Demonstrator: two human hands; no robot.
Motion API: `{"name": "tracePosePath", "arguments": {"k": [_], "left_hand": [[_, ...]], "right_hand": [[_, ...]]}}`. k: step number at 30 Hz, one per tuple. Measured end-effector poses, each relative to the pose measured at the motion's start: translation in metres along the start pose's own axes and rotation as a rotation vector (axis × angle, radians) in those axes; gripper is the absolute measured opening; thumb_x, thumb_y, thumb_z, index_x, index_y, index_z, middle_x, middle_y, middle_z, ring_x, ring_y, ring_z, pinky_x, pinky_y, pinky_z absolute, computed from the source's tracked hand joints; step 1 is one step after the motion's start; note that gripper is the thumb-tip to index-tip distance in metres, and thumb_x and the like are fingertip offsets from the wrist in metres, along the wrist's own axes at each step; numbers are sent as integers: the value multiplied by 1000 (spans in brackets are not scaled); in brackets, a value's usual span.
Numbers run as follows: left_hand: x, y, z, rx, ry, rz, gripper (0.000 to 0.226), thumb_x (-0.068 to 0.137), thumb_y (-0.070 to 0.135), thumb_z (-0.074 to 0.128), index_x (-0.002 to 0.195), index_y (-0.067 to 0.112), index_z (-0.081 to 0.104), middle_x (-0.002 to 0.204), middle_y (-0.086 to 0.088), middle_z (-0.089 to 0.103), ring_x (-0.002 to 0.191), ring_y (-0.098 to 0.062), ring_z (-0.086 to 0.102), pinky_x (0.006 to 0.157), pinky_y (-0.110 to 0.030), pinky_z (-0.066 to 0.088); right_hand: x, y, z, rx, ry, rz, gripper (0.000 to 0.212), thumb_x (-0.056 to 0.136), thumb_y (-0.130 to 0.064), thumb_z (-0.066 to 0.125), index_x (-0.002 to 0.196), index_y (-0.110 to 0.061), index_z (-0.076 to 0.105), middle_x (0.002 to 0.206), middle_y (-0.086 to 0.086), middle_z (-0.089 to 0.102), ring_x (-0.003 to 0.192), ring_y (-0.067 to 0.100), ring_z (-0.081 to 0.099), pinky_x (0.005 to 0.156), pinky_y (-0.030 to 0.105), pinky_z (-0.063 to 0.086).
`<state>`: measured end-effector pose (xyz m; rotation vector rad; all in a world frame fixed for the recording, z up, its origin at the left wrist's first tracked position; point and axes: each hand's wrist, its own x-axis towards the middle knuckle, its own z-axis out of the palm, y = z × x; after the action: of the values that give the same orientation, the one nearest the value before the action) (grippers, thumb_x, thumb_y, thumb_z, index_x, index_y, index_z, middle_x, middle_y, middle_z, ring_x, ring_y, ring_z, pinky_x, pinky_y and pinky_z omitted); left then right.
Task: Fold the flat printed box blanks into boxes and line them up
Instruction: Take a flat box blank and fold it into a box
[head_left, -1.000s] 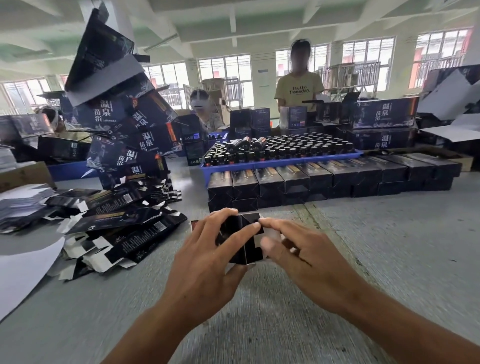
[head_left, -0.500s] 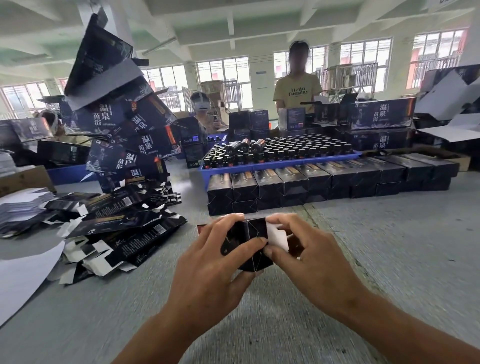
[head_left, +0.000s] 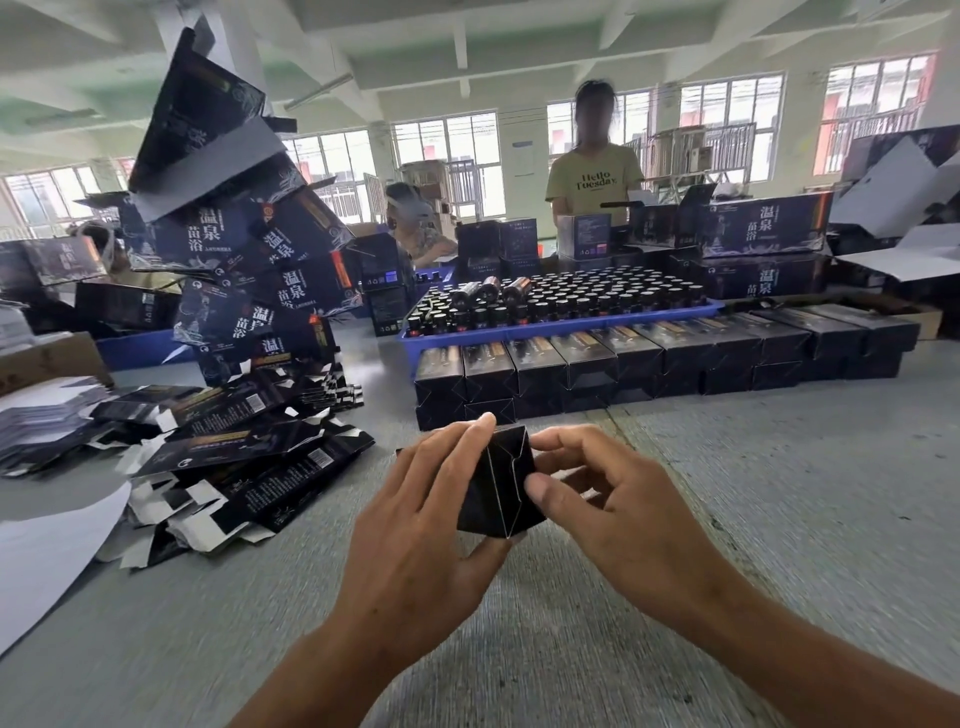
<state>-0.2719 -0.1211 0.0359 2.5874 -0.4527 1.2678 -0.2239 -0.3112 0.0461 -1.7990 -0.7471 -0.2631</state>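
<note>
- Since the earlier frames, the white flap at the box's near end has been tucked in — the end of the half-made box (head_left: 500, 483) now shows only black panels with thin white edges, and it sits a little higher between the hands.
- One left hand (head_left: 415, 525) grasps the box from its left side, fingers curled over the top edge and thumb under the near corner.
- One right hand (head_left: 613, 499) pinches the box's right side, thumb pressed on the closed end, fingers curled behind.
- That box is held just above the grey table (head_left: 779, 519), near the middle, close in front of the row of finished boxes (head_left: 623, 358).
- Folded boxes in that row lie side by side, stacked two high; roughly ten show in the top layer, though the far right end blurs and I cannot count it surely.
- One blue tray (head_left: 561, 327) stands just behind the row, packed with dark bottles (head_left: 597, 296) too many to count; three lie on their sides at its left.
- Left of the hands, a loose heap of flat box blanks (head_left: 234, 457) sprawls on the table; the number cannot be told.
- Behind that heap leans a pile of large printed cartons (head_left: 249, 249) — at least five.
- One person in a yellow shirt (head_left: 595, 176) stands at the far side.
</note>
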Motion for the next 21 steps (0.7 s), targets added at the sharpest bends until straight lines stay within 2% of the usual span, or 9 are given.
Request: {"name": "tracePosePath", "arguments": {"k": [3,9,12,14,17,21], "left_hand": [[-1,4,3,-7,-8,-9,86,82,57,63,152,18,31,142,9,44,121,-13,52,88,-22,45],[-1,6,4,-7,15,14,82,82,56,63,149,16,37,141,7,46,125,-15,52,95,-22,46],[0,8,5,-18,11,32,79,82,53,65,146,14,41,141,6,47,127,-14,48,104,-16,36],[0,9,6,-21,7,29,79,81,52,66,146,15,42,141,7,46,128,-13,48,104,-16,35],[-1,9,6,-17,9,17,79,81,55,65,146,18,41,142,9,45,128,-11,48,100,-15,37],[-1,10,6,-24,23,10,79,81,57,61,146,18,38,143,10,42,127,-11,48,97,-19,41]], "right_hand": [[2,0,0,22,16,28,23,90,-32,72,106,-45,60,99,-36,65,88,-8,67,69,7,51],[4,2,-2,132,-15,61,10,88,-22,76,95,-28,74,85,-24,74,77,-5,70,64,6,50],[4,2,-2,100,12,63,9,86,-18,77,89,-26,74,81,-21,74,74,-4,69,64,6,49],[4,2,-2,61,33,68,7,86,-19,77,89,-25,74,82,-21,73,76,-2,70,66,8,50],[3,0,-1,-14,70,53,5,86,-24,77,89,-27,74,85,-25,71,79,-4,68,68,7,49],[2,-5,-2,-48,39,6,15,88,-28,75,88,-40,66,87,-37,66,80,-13,65,64,2,46]]}}
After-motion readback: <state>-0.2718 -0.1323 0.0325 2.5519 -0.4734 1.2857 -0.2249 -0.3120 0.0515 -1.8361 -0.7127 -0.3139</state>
